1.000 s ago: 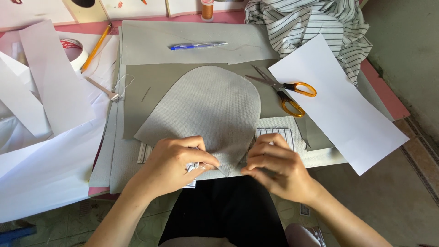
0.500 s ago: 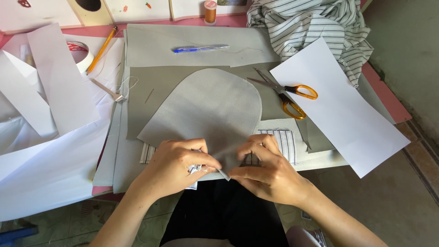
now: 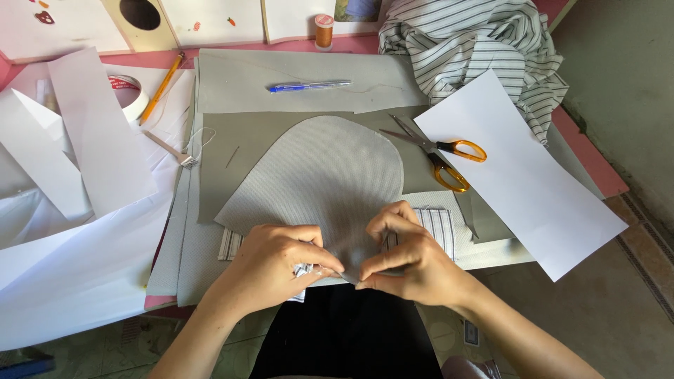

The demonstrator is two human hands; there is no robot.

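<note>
A dome-shaped piece of grey fabric (image 3: 323, 175) lies on larger grey fabric sheets (image 3: 295, 77) on the pink table. My left hand (image 3: 270, 263) and my right hand (image 3: 407, 256) meet at its near edge, both pinching the fabric between thumb and fingers. Their fingertips almost touch at the table's front edge. A bit of striped cloth (image 3: 439, 224) shows under the piece, partly hidden by my hands.
Orange-handled scissors (image 3: 442, 154) lie right of the dome piece. A white paper sheet (image 3: 519, 175) sits at the right, white paper strips (image 3: 98, 133) at the left. A blue pen (image 3: 309, 85), a pencil (image 3: 161, 88), a tape roll (image 3: 130, 95), a thread spool (image 3: 324, 29) and striped fabric (image 3: 477, 49) lie farther back.
My right hand has slid left along the fabric's near edge toward my left hand, and its fingers now pinch the edge. The left hand has stayed in place.
</note>
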